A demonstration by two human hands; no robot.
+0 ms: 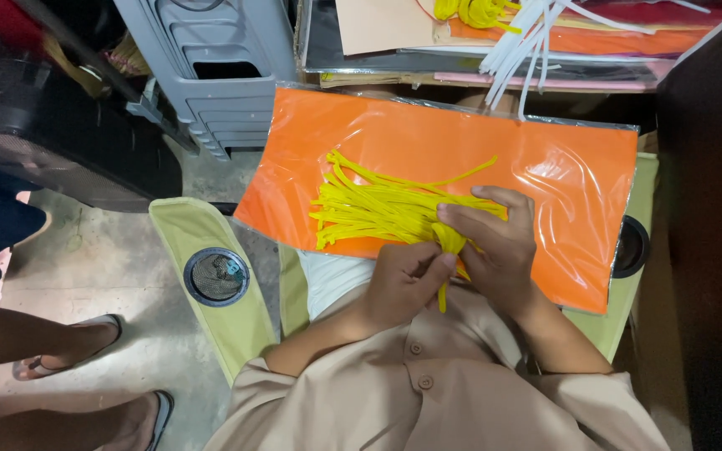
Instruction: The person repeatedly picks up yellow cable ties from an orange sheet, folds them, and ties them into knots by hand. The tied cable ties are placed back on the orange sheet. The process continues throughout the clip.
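Orange plastic-wrapped sheet (561, 175) under yellow strips (378, 209)

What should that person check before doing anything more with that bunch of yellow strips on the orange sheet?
1. Bundle gathered at one end: ok, the right hand wraps the yellow strips.
2. Second grip: ok, the left hand pinches the bundle's end.
3. Loose ends lie flat: ok, fanned on the orange sheet.
4. Sheet supported: cannot tell, its near edge is hidden by the hands.
5. Strips all caught: cannot tell, fingers cover them.
6. Bystander's feet clear of the chair: ok.
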